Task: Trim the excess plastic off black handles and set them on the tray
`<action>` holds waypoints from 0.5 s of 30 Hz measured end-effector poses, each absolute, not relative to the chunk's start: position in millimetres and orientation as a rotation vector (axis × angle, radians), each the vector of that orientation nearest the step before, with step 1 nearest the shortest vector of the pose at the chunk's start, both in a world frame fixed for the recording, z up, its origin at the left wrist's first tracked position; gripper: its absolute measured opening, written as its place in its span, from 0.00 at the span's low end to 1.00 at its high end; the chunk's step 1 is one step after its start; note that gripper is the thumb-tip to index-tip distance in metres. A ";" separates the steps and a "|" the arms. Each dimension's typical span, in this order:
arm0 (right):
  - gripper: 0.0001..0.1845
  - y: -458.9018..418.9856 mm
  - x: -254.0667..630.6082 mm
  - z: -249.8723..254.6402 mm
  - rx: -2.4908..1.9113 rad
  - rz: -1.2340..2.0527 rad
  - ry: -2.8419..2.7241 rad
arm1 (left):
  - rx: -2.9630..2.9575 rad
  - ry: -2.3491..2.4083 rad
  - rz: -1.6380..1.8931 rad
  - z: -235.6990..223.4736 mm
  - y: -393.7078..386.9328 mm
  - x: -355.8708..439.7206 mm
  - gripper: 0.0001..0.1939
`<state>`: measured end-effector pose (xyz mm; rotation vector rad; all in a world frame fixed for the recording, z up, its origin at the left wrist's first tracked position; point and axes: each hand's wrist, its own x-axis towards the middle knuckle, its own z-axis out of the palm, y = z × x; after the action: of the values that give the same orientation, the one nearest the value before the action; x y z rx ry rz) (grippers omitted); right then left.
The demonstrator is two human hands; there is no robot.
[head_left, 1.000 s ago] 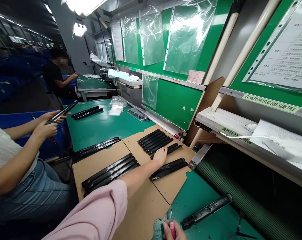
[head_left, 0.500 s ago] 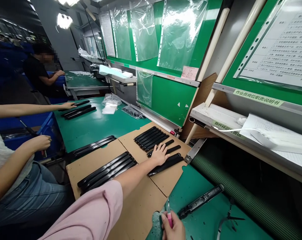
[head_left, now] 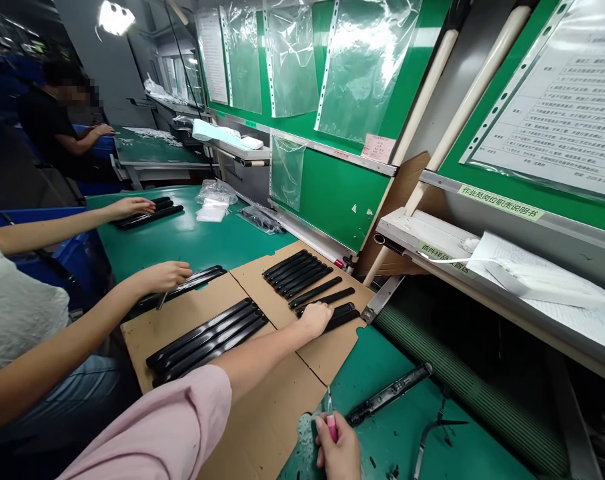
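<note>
My left hand (head_left: 316,320) reaches over the cardboard, with its fingers curled on a long black plastic strip (head_left: 343,309). Another strip lies right beside that one. Farther back on the same sheet, several narrow black strips (head_left: 302,272) are lined up in a row. Low in the picture, my right hand (head_left: 339,447) grips a slim pink-handled tool (head_left: 331,427) with a thin metal tip pointing up. Near that hand, a black part (head_left: 389,395) with its hollow inner side showing rests on the green mat.
Long glossy black strips (head_left: 209,337) cover the left cardboard (head_left: 262,420). A co-worker's hands (head_left: 167,277) work over strips at the left. A cut black strap-like piece (head_left: 432,427) and scraps lie at the right. A ribbed green belt (head_left: 462,380) runs below the metal shelf (head_left: 412,243).
My left hand has gone from spread flat to curled on a strip. The co-worker's nearer hand has moved right to the glossy strips. The whole view has shifted slightly.
</note>
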<state>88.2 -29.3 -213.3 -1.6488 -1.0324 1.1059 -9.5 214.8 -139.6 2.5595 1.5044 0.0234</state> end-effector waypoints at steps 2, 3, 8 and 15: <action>0.38 -29.4 88.2 -213.2 -1.646 1.112 -1.030 | 2.554 1.511 0.043 -138.8 218.0 -6.1 0.16; 0.38 -29.4 88.1 -213.2 -1.645 1.114 -1.029 | 2.550 1.514 0.055 -138.7 219.8 -4.5 0.17; 0.39 -29.8 87.7 -211.7 -1.637 1.121 -1.021 | 2.524 1.513 0.089 -141.9 227.2 1.1 0.14; 0.39 -29.5 86.0 -206.2 -1.637 1.127 -0.995 | 2.437 1.500 0.103 -148.7 230.3 -0.6 0.15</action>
<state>86.0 -29.5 -206.2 -1.6374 -0.9947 1.1271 -0.6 230.3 -148.7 2.4367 1.5004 0.1026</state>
